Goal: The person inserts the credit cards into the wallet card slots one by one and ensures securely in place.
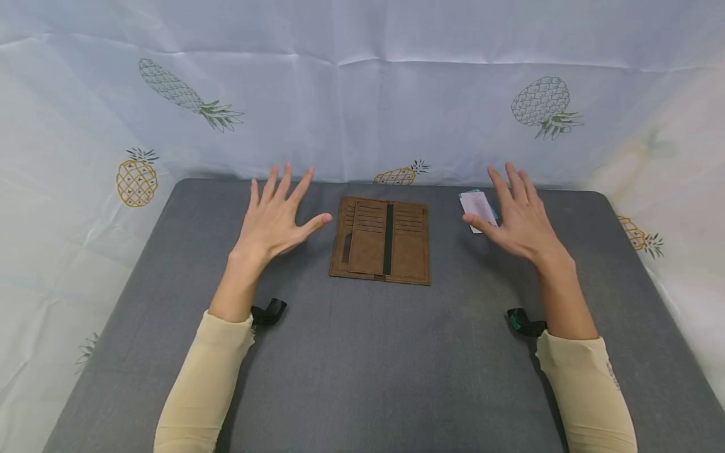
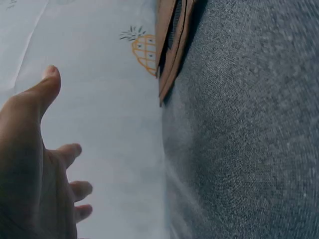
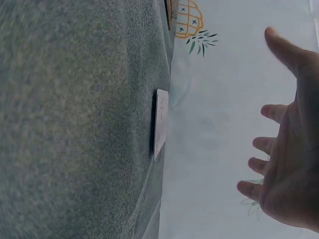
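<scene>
A brown wallet (image 1: 368,242) lies spread flat on the grey table, its card slots and a dark centre strip facing up. To its left my left hand (image 1: 273,217) hovers with fingers and thumb spread, holding nothing. My right hand (image 1: 518,217) is likewise spread over the table on the far right side, with nothing in it. Beside and partly behind the right thumb lies a small stack of cards (image 1: 476,204), pale pink on top with a teal edge showing beneath. The right wrist view shows the cards (image 3: 161,119) lying flat, apart from the fingers.
The grey table (image 1: 362,365) has a rounded far edge just beyond the wallet and cards. A white cloth (image 1: 362,113) printed with pineapples hangs behind it and along both sides. Dark straps (image 1: 270,313) sit at the wrists below cream sleeves (image 1: 204,384).
</scene>
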The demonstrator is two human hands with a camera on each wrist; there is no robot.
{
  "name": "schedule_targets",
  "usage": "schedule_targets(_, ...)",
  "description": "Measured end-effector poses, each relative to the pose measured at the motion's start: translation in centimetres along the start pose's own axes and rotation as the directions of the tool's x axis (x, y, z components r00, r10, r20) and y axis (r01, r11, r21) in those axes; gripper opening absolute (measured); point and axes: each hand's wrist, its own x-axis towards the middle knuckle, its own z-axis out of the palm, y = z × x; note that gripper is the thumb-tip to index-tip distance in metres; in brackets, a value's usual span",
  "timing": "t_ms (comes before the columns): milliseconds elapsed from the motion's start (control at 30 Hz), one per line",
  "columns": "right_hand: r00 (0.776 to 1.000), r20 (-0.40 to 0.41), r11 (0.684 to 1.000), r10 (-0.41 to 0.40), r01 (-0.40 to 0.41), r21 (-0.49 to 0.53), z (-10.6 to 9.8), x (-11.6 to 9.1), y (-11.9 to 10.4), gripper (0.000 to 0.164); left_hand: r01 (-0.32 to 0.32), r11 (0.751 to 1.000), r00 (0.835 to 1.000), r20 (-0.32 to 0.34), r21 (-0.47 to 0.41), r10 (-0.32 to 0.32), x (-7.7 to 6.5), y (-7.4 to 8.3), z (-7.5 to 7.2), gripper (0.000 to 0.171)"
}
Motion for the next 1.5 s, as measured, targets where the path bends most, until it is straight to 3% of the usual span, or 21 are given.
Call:
schedule_targets(133,1.000,0.003,0.998,-0.007,0.007,0.064,0.0,0.1,-0.1,0.090,0.012,0.993,0.997,0.079,-0.114,-0.003,0.0,0.1,0.0,0.089)
schedule_targets(233,1.000,0.022,0.992,0.003,-0.006,0.126,-0.1,0.2,0.0,0.088,0.033,0.968,0.987,0.159,-0.247,0.007,0.0,0.4,0.1,0.089)
schedule_targets(433,0.986,0.149,0.975,0.079,-0.107,0.193,-0.1,0.4,0.1,0.087,0.079,0.864,0.956,0.282,-0.498,0.075,0.0,1.2,0.4,0.085)
schedule_targets(633,0.970,0.222,0.969,0.101,-0.147,0.201,0.4,0.8,0.7,0.082,0.198,0.753,0.912,0.400,-0.627,0.093,0.0,2.0,0.9,0.084)
schedule_targets(800,0.963,0.249,0.969,0.101,-0.152,0.195,1.0,1.3,1.5,0.073,0.250,0.665,0.897,0.426,-0.704,0.114,0.4,2.1,1.6,0.078)
schedule_targets(867,0.959,0.261,0.967,0.114,-0.167,0.192,1.2,1.4,1.7,0.072,0.282,0.601,0.899,0.425,-0.748,0.106,0.6,2.1,1.9,0.071)
schedule_targets(933,0.954,0.273,0.967,0.127,-0.180,0.182,1.4,1.5,1.9,0.072,0.319,0.507,0.901,0.423,-0.801,0.101,0.6,2.0,2.1,0.066)
schedule_targets(1067,0.956,0.267,0.972,0.118,-0.167,0.166,1.8,1.5,2.4,0.069,0.383,0.289,0.901,0.424,-0.877,0.094,0.8,2.1,2.3,0.059)
schedule_targets(1233,0.947,0.293,0.970,0.133,-0.185,0.159,1.8,1.4,2.8,0.070,0.413,0.073,0.906,0.417,-0.908,0.067,0.9,2.1,2.5,0.054)
schedule_targets(1367,0.932,0.322,0.955,0.164,-0.232,0.185,1.6,1.2,3.0,0.071,0.423,-0.042,0.906,0.420,-0.905,0.057,0.9,1.9,2.4,0.056)
schedule_targets(1500,0.932,0.306,0.941,0.196,-0.266,0.208,1.5,1.1,3.5,0.063,0.431,-0.121,0.902,0.428,-0.894,0.052,0.9,1.9,2.5,0.059)
